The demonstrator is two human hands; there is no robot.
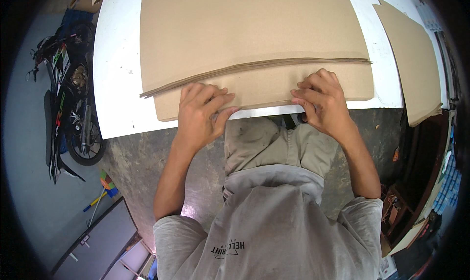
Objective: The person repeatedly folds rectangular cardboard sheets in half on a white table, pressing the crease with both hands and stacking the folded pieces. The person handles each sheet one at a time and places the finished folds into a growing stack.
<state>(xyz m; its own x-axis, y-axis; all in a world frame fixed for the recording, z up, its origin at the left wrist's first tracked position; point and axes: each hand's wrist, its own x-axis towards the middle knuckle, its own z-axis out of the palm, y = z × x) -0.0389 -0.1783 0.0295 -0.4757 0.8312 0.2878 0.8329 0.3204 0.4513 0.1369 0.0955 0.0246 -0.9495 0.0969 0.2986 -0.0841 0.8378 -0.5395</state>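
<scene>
While both hands work at the near edge of the surface (120, 79), the brown strip (267, 84) between them lies flat on its white top, its near side almost level with the surface's near edge. The left hand (200, 111) is at the strip's left part, its fingers bent over the top and its thumb stretched right along the near edge; its grip is narrow, with a small gap between thumb and index finger. The right hand (320, 101) is at the strip's right part, fingers curled on the top and thumb at the near edge, its grip narrower; I cannot tell whether either grip pinches the strip or only presses on it. Just far of the strip, a large brown stack (254, 25) covers the middle of the surface, its layered near edge slanting from near left to far right. On the right side of the surface, well apart from the 2 hands, lies another pile of brown sheets (416, 64). The person wears a grey shirt (274, 221) with a small dark print and khaki trousers (264, 143). Left of the surface is a motorcycle (81, 84), dark with coloured graphics, and a grey panel (100, 245) is at the near left, past the stained floor (132, 157). Blue-and-white packages (448, 187) are at the right.
</scene>
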